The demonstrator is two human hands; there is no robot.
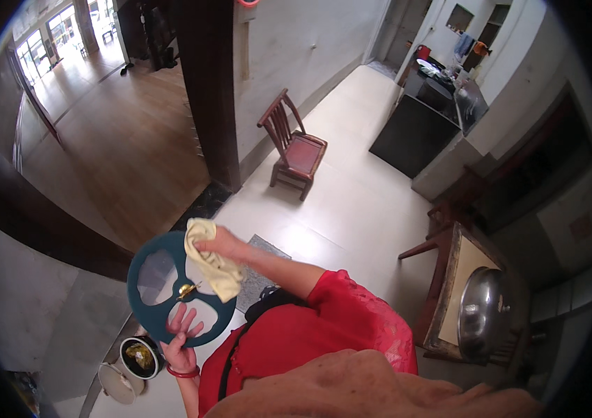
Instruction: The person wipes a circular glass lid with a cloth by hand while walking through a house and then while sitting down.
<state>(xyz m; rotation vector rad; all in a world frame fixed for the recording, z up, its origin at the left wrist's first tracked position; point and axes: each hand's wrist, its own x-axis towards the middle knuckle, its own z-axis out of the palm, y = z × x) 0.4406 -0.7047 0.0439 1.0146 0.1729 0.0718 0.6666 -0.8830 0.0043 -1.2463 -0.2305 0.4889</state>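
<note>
A round lid (144, 317) with a dark teal rim and spokes, clear panels and a gold-coloured knob (186, 291) is held up in front of me, to the left. Its lower edge is gripped by my left hand (180, 352), whose fingers show at one of the clear panels. Bunched in my right hand (225, 245) is a pale yellow cloth (213, 272). The cloth hangs over the lid's right side; whether it presses on the surface I cannot tell.
A wooden chair (303, 153) stands ahead on the pale floor. At the right, a large metal lid (475, 313) rests on a wooden table (449, 292). A black-fronted counter (411, 136) is further off. Two bins (120, 383) sit at lower left, beside a doorway.
</note>
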